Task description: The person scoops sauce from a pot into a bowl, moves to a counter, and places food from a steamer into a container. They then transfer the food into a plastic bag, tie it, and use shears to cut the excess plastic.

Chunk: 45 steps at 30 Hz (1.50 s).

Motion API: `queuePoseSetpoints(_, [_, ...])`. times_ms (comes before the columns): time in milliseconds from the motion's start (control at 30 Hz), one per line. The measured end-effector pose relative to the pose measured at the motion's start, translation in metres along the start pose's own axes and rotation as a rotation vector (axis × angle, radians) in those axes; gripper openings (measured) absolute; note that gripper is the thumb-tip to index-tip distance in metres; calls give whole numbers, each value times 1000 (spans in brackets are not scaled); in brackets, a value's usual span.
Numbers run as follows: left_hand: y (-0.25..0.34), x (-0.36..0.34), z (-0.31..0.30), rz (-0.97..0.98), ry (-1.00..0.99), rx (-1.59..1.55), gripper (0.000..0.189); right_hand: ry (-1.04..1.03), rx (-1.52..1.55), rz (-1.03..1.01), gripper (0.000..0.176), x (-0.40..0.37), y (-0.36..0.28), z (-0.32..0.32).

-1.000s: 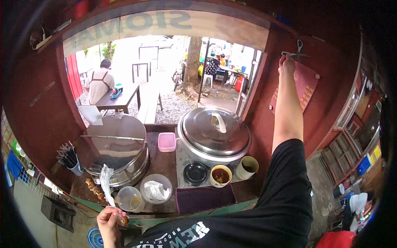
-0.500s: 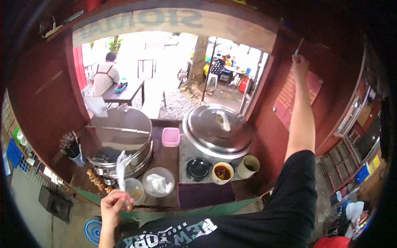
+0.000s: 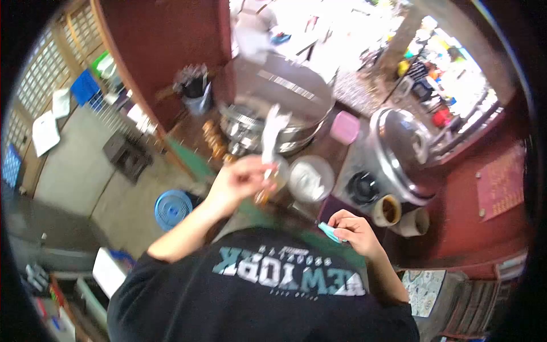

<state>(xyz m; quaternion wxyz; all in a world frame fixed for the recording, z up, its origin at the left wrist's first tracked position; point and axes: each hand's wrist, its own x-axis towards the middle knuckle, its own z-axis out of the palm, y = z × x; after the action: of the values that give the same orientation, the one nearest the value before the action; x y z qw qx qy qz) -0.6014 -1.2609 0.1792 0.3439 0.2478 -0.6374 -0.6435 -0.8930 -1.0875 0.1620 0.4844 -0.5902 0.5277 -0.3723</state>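
Note:
My left hand (image 3: 242, 181), blurred, is closed on a translucent plastic bag (image 3: 274, 128). The bag's twisted, whitish length rises above the fingers, and something orange-brown shows just below them. Skewered brown balls (image 3: 214, 140) lie left of the bag, their lower end overlapping this hand in view. A clear plastic cup (image 3: 279, 174) is partly hidden behind the fingers. Close in front of my shirt, my right hand (image 3: 354, 231) pinches a small teal-handled tool (image 3: 330, 231) with a thin tip pointing left. Right of the left hand sits a clear bowl (image 3: 326, 165) with white plastic inside.
A large steamer (image 3: 310, 77) and a lidded pot (image 3: 401, 145) stand at the back of the counter. Between them is a pink container (image 3: 345, 127). A black bowl (image 3: 363, 187) and a sauce pot (image 3: 387, 210) sit at right. A blue fan (image 3: 174, 210) stands on the floor.
My right hand has come down from high by the right wall to in front of my shirt, bringing the teal-handled tool. The view has tilted down and turned left.

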Motion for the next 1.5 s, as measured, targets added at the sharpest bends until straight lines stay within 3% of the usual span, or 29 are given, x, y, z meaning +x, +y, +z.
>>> queuePoseSetpoints(33, [0,-1,-3,-13,11,-10,31,-92,47,88,17,-1,2,19])
queuePoseSetpoints(67, [-1,-1,-6,7,17,-45,32,-232,-99,24,17,1,12,31])
queuePoseSetpoints(100, [-2,2,-9,51,16,-77,32,-255,17,85,16,-4,14,42])
queuePoseSetpoints(167, [2,4,-14,38,11,-142,33,-50,498,603,15,-5,30,53])
queuePoseSetpoints(267, [0,7,-21,32,19,-283,27,-179,-2,152,15,-13,25,49])
queuePoseSetpoints(300, [-2,7,-22,20,20,-336,26,-190,-24,124,16,-12,25,50])
queuePoseSetpoints(367, [1,4,-22,-4,36,-365,25,-141,164,274,17,-15,12,56])
queuePoseSetpoints(467, [0,3,-25,12,20,-350,27,-147,144,270,21,-18,19,56])
queuePoseSetpoints(767, [6,-7,-28,-60,-65,-241,29,-197,106,603,34,-18,19,55])
queuePoseSetpoints(867, [12,-10,-23,-69,-110,-225,32,-195,143,581,42,-11,4,49])
queuePoseSetpoints(900, [11,-11,-21,-52,-130,-219,34,-251,281,546,55,-7,9,41])
queuePoseSetpoints(967, [9,-13,-18,-20,-172,-201,36,-156,507,321,56,-4,8,37])
queuePoseSetpoints(1067, [4,-15,-13,29,-234,-129,38,-175,358,286,42,4,-11,24])
queuePoseSetpoints(1100, [5,-15,-12,43,-257,-78,38,-193,301,291,44,8,-20,22])
queuePoseSetpoints(1167, [6,-16,-10,41,-296,-60,40,-247,208,94,48,16,-25,19])
queuePoseSetpoints(1267, [11,-20,-1,-40,-333,-181,46,-248,306,130,51,26,-37,23])
queuePoseSetpoints(1367, [16,-23,7,-157,-359,-298,52,-397,15,-33,55,37,-38,18])
queuePoseSetpoints(1500, [11,-23,13,-228,-417,-404,57,-402,178,-2,54,43,-36,26])
